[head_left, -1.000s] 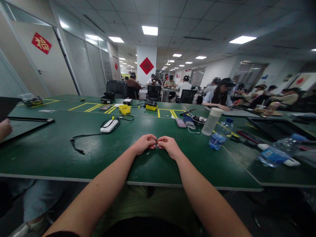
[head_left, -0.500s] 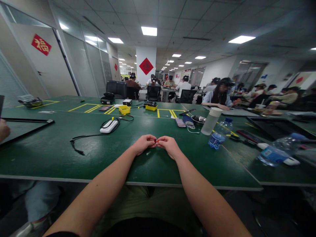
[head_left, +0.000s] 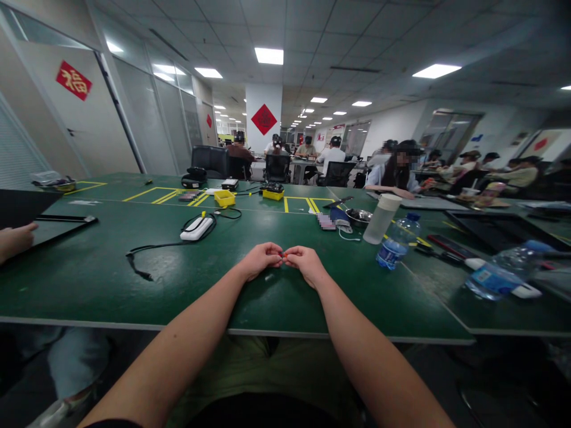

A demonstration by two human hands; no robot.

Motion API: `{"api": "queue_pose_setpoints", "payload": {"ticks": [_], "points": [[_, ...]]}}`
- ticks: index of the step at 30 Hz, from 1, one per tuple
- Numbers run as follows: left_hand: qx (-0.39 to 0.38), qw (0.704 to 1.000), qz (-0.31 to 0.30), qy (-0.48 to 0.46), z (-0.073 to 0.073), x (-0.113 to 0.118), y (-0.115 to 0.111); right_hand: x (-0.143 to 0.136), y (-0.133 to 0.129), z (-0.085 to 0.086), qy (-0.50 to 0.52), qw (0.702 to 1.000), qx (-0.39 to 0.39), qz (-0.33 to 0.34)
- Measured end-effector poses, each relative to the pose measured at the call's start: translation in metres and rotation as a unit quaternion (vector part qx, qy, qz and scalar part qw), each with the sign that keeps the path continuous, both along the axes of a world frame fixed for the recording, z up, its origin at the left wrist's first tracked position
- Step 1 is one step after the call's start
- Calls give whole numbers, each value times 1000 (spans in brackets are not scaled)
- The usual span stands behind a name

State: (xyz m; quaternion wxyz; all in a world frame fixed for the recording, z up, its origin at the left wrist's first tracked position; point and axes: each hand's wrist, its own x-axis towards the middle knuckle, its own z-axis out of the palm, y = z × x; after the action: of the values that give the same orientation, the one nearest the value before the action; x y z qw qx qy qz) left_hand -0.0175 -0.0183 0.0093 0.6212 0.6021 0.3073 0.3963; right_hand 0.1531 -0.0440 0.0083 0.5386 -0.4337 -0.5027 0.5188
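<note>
Above the green table (head_left: 178,297), my left hand (head_left: 260,260) and my right hand (head_left: 304,263) meet at the fingertips. Between them is a tiny red and dark piece (head_left: 282,255), too small to make out. Thumb and fingers of each hand are pinched together on it. Both forearms reach in from the bottom of the view. The fingers partly hide the piece.
A white power bank (head_left: 197,228) with a black cable lies ahead to the left. Yellow trays (head_left: 224,198) stand farther back. On the right are a frosted bottle (head_left: 382,219) and water bottles (head_left: 398,241). At the left edge another person's hand (head_left: 16,241) holds a dark panel.
At the left edge, the other person's hand and the dark panel have come farther into view. My two hands have hardly moved.
</note>
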Motion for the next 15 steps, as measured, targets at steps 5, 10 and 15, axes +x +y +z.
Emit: {"api": "queue_pose_setpoints", "payload": {"ticks": [5, 10, 15], "points": [[10, 1000, 1, 13, 3, 0, -3, -1, -1, 2, 8, 1000, -2, 0], [27, 999, 2, 19, 0, -1, -1, -2, -1, 1, 7, 1000, -3, 1], [0, 1000, -11, 3, -2, 0, 1, -1, 0, -1, 2, 1000, 2, 0]]}}
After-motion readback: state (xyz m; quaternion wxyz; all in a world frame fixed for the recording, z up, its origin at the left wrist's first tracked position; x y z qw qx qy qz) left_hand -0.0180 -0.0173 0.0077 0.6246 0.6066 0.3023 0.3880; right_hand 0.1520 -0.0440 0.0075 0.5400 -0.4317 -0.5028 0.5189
